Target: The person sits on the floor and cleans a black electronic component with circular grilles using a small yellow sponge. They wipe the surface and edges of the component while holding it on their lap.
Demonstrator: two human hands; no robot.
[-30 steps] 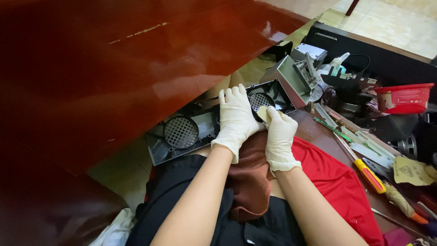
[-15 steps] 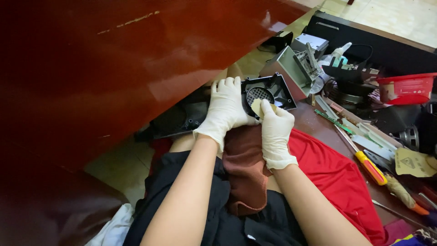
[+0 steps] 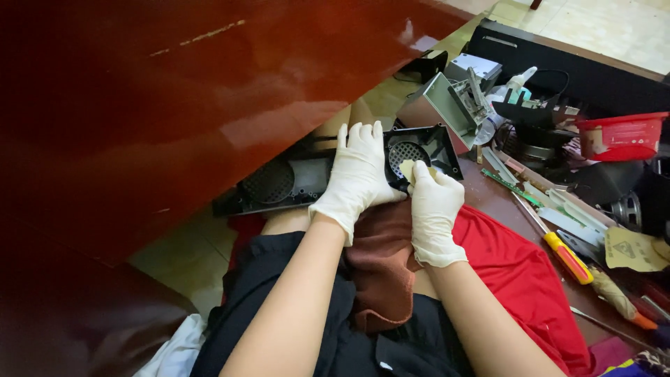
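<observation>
Dim, warm cast; glare on red panel (image 3: pixel 209 105).

The long black plastic housing with two round mesh grilles (image 3: pixel 307 178) lies across the person's lap, partly under the red-brown tabletop. A small pale yellow pad (image 3: pixel 408 169) rests against the right grille.
</observation>
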